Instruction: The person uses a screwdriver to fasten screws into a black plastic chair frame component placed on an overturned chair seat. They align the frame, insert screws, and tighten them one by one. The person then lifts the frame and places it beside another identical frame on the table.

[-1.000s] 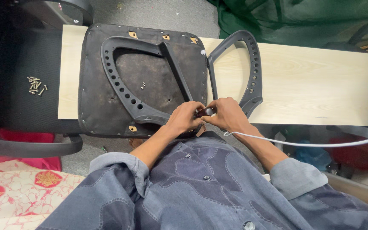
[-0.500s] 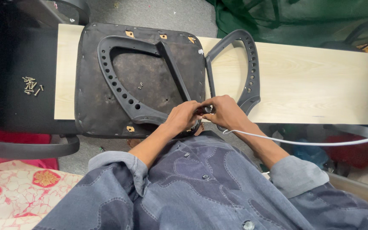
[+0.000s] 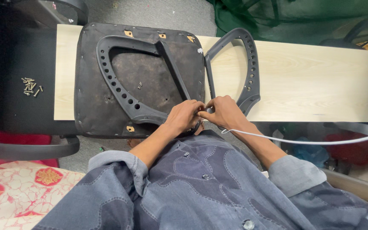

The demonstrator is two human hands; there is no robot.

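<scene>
An upturned black chair seat (image 3: 145, 81) lies on a pale wooden board (image 3: 311, 81). A black plastic armrest frame (image 3: 120, 81) with a row of holes rests on the seat's underside. A second armrest frame (image 3: 245, 68) sticks out over the board to the right. My left hand (image 3: 185, 117) and my right hand (image 3: 223, 111) meet at the seat's near edge, where the two frames come together. Their fingers are pinched around a small part that I cannot make out.
A heap of several screws (image 3: 31, 86) lies on a black chair seat (image 3: 18, 76) at the left. A white cable (image 3: 311, 140) runs from my right wrist to the right edge. Green fabric (image 3: 303, 17) lies behind the board. A patterned red cloth (image 3: 13, 191) is at lower left.
Both hands stay at the same joint with only small finger movements. The view has drifted slightly, so the seat and board sit a little further right.
</scene>
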